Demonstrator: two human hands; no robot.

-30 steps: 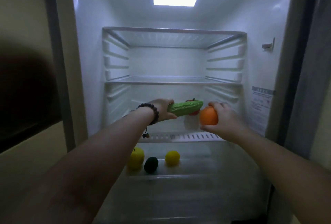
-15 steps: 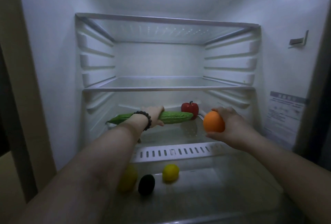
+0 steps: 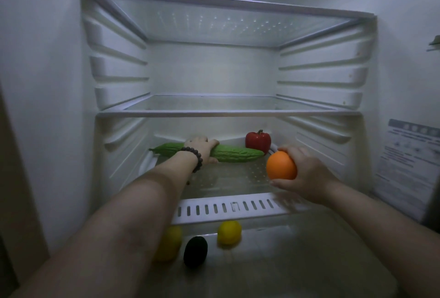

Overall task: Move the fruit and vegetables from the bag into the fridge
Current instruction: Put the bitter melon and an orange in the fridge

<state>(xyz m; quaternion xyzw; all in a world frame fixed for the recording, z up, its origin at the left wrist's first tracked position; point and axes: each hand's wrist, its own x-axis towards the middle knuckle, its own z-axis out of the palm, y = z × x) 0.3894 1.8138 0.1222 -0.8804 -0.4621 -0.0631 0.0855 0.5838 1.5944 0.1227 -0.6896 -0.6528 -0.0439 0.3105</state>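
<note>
Left hand (image 3: 201, 148) is gripping the bitter gourd (image 3: 228, 153) lying on the lowest fridge shelf (image 3: 233, 179), possibly touching it, beside the red pepper (image 3: 258, 141); right hand (image 3: 303, 174) is cupping the orange (image 3: 281, 165) just above.

Left arm stretched forward, beaded bracelet (image 3: 195, 159) on wrist. Left hand (image 3: 202, 148) palm down, fingers curled over bitter gourd (image 3: 234, 153). Right arm extended, bent slightly inward. Right hand (image 3: 302, 174) cupping orange (image 3: 281, 165), fingers above, thumb beneath.
</note>
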